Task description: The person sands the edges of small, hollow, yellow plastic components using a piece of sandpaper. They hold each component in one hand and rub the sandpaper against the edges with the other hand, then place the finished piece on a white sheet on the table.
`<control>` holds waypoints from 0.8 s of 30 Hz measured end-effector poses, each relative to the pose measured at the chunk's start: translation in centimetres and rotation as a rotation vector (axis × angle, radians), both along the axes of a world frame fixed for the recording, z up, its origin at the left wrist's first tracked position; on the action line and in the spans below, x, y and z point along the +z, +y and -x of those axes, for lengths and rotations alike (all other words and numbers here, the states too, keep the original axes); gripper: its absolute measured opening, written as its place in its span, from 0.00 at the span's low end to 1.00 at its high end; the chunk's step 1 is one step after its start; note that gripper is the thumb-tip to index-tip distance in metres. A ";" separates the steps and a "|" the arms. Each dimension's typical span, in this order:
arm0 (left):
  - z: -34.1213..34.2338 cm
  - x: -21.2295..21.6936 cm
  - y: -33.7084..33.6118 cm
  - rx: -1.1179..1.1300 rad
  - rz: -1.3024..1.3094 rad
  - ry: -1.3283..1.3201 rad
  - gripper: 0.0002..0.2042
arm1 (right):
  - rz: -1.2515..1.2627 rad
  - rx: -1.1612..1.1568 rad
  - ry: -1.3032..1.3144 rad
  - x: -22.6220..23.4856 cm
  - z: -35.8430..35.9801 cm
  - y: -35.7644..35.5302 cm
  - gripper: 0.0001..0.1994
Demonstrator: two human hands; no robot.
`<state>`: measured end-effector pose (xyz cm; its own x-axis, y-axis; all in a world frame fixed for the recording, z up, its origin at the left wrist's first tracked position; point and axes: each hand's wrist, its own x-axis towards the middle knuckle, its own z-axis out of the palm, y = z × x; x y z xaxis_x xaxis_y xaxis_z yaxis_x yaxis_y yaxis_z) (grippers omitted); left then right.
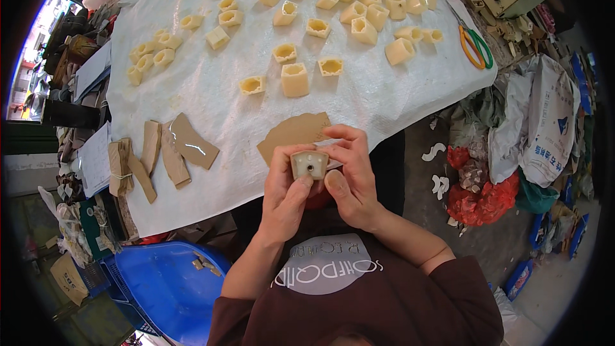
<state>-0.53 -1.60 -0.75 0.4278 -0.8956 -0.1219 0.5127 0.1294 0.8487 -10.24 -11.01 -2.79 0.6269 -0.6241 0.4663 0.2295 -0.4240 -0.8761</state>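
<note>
I hold a small cream block with a square face and a dark hole in its middle (309, 164) between both hands, close to my chest. My left hand (286, 189) grips it from below and the left. My right hand (349, 173) pinches it from the right and also holds a brown piece of sandpaper (291, 134) that lies over the table edge. Beyond my hands, several cream hollow blocks (295, 79) are spread over the white sheet (211, 83) covering the table.
Brown sandpaper strips (170, 154) lie at the sheet's left front. Green and orange scissors (475, 45) rest at the table's right end. A blue bin (166, 282) stands at lower left. White and red sacks (512, 147) crowd the floor on the right.
</note>
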 end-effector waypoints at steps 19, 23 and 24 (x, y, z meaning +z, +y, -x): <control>-0.1 0.7 -0.5 -0.227 -0.139 0.145 0.26 | -0.753 0.796 0.057 0.6 -0.6 -3.5 0.08; -0.3 0.6 -0.5 -0.217 -0.142 0.163 0.26 | -0.793 0.666 0.101 1.7 -0.3 -2.7 0.06; -0.5 0.5 -0.5 -0.229 -0.143 0.163 0.26 | -0.898 0.665 0.123 1.5 -0.1 -2.6 0.06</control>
<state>0.00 -2.14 -0.23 0.1815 -0.9352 -0.3041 0.6459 -0.1198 0.7540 -10.18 -13.61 -1.28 0.9712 -0.2271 -0.0720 0.0660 0.5470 -0.8345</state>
